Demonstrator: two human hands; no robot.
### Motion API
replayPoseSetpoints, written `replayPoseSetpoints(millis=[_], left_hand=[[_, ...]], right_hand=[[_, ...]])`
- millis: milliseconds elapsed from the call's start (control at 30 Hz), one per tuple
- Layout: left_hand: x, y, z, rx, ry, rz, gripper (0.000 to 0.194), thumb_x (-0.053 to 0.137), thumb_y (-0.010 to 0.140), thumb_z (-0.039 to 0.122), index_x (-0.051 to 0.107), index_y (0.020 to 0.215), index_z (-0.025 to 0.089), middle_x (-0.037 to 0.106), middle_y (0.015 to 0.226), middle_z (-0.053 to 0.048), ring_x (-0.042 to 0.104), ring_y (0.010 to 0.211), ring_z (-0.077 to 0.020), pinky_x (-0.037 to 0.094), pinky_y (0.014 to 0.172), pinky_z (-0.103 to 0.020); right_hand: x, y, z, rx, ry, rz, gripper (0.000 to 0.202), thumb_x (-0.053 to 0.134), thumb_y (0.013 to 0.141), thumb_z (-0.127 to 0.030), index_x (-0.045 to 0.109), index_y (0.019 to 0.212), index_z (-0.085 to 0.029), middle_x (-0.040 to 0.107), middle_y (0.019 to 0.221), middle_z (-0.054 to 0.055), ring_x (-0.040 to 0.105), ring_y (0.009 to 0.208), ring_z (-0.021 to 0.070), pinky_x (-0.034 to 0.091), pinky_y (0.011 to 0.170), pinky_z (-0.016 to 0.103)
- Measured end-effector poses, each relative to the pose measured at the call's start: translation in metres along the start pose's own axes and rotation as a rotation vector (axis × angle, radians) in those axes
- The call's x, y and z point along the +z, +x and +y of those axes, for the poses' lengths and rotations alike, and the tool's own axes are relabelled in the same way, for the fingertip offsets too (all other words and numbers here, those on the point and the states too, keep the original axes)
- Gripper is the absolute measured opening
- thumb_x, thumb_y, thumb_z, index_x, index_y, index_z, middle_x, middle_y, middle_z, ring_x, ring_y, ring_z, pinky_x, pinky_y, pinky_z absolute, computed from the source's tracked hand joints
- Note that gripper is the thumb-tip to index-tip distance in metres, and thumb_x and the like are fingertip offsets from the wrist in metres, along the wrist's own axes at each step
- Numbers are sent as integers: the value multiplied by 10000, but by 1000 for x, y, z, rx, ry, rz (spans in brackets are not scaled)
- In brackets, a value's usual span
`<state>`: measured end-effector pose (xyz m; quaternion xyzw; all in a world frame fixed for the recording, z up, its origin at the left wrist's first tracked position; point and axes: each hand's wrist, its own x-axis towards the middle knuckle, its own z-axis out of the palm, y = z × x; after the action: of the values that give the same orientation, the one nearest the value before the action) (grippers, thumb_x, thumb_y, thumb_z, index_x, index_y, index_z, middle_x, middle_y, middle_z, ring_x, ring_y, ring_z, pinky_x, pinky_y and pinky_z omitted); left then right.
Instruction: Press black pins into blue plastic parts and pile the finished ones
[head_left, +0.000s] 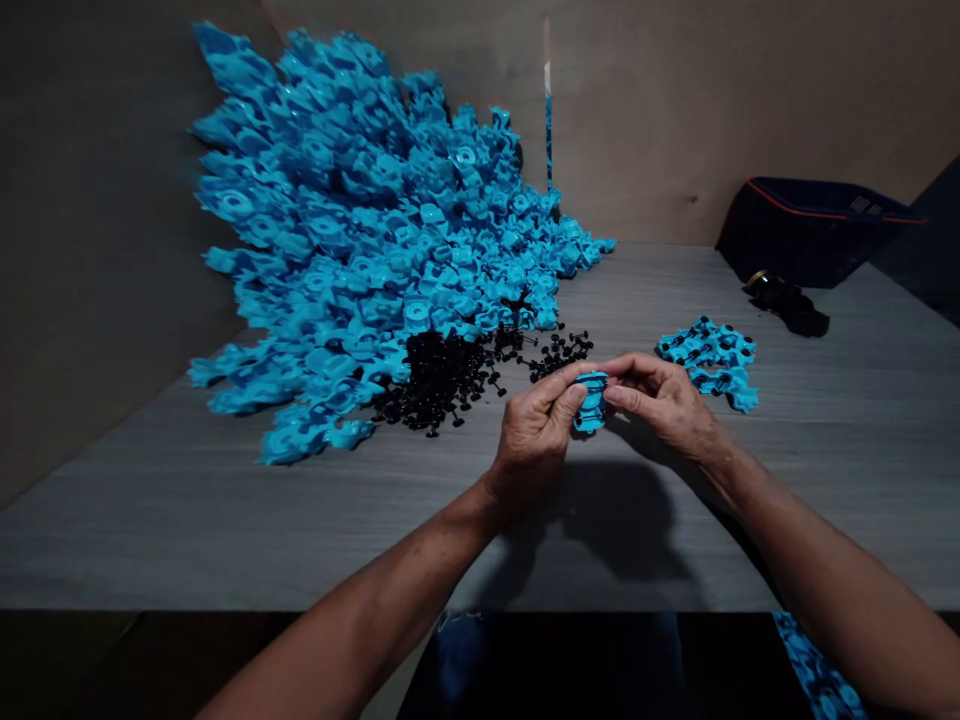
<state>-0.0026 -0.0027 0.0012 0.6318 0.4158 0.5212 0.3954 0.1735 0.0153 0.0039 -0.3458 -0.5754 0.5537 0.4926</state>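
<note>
Between both hands, just above the table, is a small blue plastic toy car body [591, 402] with its hollow side facing me. Dark wheel axles lie across it near the top and bottom. My left hand [534, 428] is closed on its left edge, thumb on the near face. From the other side, my right hand [669, 408] pinches its upper right edge, where an axle end sits. Loose black wheel axles [442, 382] are heaped left of my left hand. Beyond my right hand lie several blue car bodies [705, 345] with black wheels on them.
A tall pile of blue car bodies [360, 220] leans against the left and back walls. A dark bin [817, 235] with a red rim stands at the back right, a black object [791, 305] in front of it. A thin stick [548, 140] rises behind the grey table [247, 540].
</note>
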Motion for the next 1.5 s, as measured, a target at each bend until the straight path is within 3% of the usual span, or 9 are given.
replayPoseSetpoints(millis=[233,400,533,667,800,1033,1233,1367,1500], left_hand=[[3,3,-2,-99,-136,20,246,663,901,306,778,1061,158,754,893,-51,641,707,-138,511,615,-232],[6,12,-5,-279,-477,15,299,693,883,413,721,996,137,623,634,0,489,457,-80,371,420,-198],[-5,27,1,-404,-713,261,210,632,915,353,606,831,162,609,665,1,631,539,-133,377,398,-196],[-14,36,9,-441,-763,413,135,555,932,289,595,895,165,633,715,-3,672,568,-148,413,413,-204],[-12,32,10,-425,-677,339,181,613,863,212,656,1020,132,653,767,-30,692,642,-161,456,444,-202],[9,47,0,-407,-488,240,224,684,747,113,667,967,157,666,823,-1,631,619,-108,532,503,-195],[52,93,32,-428,-392,-153,240,733,840,289,693,1032,152,714,958,-95,698,856,-201,591,696,-300],[25,120,19,-155,-39,-40,236,700,825,231,740,1042,151,727,1132,-121,664,1109,-269,565,903,-395],[-25,140,-14,-113,411,63,189,655,751,110,753,910,134,759,998,-116,697,1023,-262,523,980,-416]], right_hand=[[8,1,11,-60,-25,79,333,813,771,-488,724,914,-200,661,777,7,603,717,134,530,669,275],[-8,10,23,-25,12,107,322,739,836,-476,683,1031,-226,648,795,-3,609,690,143,532,641,297],[-34,19,38,-190,-463,261,232,622,911,-379,699,1057,-215,678,890,43,635,831,196,543,807,383],[-33,16,44,-291,-1036,23,367,539,969,-266,658,1309,-195,677,1264,152,590,1167,307,462,1008,510],[-12,10,41,-285,-1269,-203,426,528,1007,-260,576,1429,-233,576,1461,147,526,1257,331,438,994,518],[-6,16,44,-356,-1181,-245,216,568,994,-239,747,1074,-149,687,1071,134,579,991,250,475,922,417],[-20,20,46,-317,-996,-177,107,680,905,-163,768,967,-172,692,1007,103,609,997,241,492,925,392],[-32,21,48,-294,-954,-140,140,643,904,-112,768,935,-165,676,942,94,627,960,229,506,901,377],[-33,23,53,-301,-943,-115,203,576,890,-48,741,889,-167,666,916,87,630,928,223,500,870,359]])
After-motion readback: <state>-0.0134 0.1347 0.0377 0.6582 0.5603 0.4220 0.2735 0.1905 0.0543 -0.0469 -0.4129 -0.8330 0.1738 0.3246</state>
